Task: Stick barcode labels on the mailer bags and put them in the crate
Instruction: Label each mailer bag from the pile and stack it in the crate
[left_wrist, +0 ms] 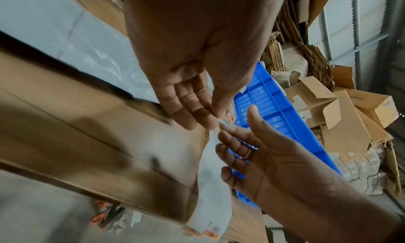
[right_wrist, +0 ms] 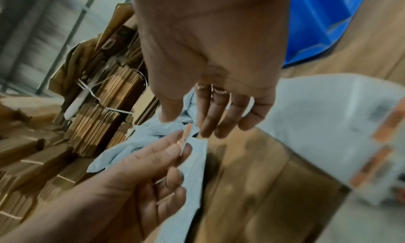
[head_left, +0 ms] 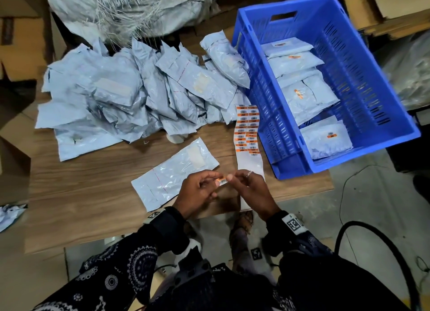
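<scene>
With one peeled barcode label pinched between my left hand and right hand, the grip narrow, I judge sticking comes next: onto the mailer bag lying flat on the bench beneath.

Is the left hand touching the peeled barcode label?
Touching. The head view shows the left hand pinching one end of the barcode label; the right hand holds the other.

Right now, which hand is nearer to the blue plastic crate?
Right. The right hand is just in front of the blue plastic crate; the left hand is farther left, over the mailer bag.
</scene>
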Available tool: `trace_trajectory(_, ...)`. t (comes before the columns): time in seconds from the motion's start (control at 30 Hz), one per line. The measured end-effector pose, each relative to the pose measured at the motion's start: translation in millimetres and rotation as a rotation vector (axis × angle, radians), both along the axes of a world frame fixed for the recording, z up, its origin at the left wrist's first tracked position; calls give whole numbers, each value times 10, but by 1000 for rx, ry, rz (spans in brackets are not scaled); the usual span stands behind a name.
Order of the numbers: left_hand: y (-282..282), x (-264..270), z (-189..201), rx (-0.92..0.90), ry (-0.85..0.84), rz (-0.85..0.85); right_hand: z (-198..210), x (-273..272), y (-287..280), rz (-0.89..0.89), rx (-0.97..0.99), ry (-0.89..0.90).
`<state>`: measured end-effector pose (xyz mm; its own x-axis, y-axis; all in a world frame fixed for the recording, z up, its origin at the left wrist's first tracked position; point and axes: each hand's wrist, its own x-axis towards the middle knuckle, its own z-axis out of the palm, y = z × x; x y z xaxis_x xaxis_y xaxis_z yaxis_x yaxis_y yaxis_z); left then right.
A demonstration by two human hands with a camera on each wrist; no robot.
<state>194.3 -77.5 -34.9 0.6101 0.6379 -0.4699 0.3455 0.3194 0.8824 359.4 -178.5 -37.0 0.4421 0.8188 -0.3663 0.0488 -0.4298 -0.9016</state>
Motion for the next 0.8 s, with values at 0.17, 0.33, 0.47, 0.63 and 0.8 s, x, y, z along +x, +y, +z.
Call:
trace_trajectory(0.17,180,-261,66,42,-31,54,35,-192,363,74,-16,139)
trace_trajectory(0.33,416,-519,-138,324,107,118,-55,-290,780,113,-56,-93)
trace_trajectory(0.47,588,-658,-352,761,350,-226,-98,-161,1182,378,-108,-421)
trace_trajectory(0.63,636,-794,-532,1010,543,-586,-96,-28,1546,832,-271,-706)
trace_trajectory(0.8,633,-888,-519,1138,550,-633,-122,-126,1738,1012,-343,-832)
